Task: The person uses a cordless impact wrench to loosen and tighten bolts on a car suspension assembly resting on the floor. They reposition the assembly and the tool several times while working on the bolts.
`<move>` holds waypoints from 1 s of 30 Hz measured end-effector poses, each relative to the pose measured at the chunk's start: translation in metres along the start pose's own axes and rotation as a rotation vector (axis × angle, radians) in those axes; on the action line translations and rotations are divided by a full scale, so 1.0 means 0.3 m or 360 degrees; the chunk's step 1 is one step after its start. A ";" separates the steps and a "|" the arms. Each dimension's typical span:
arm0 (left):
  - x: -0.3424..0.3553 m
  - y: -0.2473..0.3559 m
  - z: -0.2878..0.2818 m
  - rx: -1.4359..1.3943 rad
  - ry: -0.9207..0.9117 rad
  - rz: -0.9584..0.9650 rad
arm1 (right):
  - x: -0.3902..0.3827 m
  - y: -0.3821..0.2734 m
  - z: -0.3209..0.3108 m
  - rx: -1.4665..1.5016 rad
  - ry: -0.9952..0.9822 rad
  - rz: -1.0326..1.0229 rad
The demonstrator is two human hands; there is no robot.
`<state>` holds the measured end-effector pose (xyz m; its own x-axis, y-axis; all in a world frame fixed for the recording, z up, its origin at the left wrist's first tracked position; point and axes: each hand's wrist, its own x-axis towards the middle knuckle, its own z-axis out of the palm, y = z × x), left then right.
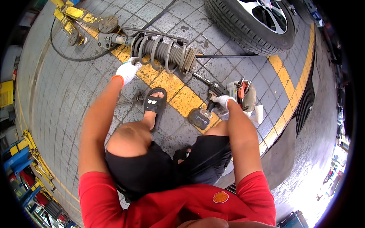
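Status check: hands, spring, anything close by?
Left hand beside spring, grip unclear. Right hand on power tool. Spring on its side. Tub beside power tool.

**A:** anyone making out actual lettering here?

**B:** kinda. there's small pale print on the boxy dark-grey plastic battery pack (pixel 199 118) of the black cordless power tool (pixel 216 90). that pack is on the grey tiled floor (pixel 253 72), well in from its right edge. looks like a maker's label, but it's too small to read cleanly.

**A:** and the shirt?

**B:** the red short-sleeved fabric shirt (pixel 163 203) has a fan-shaped, ribbed yellow-and-red patch (pixel 220 197) on the chest. picture logo, no letters I can see on it.

**A:** that flat yellow rectangular panel (pixel 6 94) past the floor's left edge?

**B:** could be a sign, can't tell. too blurred lol
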<state>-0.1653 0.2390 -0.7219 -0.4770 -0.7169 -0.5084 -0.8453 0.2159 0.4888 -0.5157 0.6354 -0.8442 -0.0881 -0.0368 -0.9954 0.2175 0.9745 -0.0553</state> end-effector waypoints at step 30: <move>-0.199 -0.908 0.176 0.1310 -0.0371 0.0535 | -0.878 -0.136 0.058 -0.0921 0.0924 -0.0599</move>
<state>0.0808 0.2582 -0.8620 -0.6895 -0.3985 -0.6048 -0.5155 0.8566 0.0233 -0.4846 0.6015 -0.5811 -0.5657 -0.4112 -0.7147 -0.4345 0.8853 -0.1654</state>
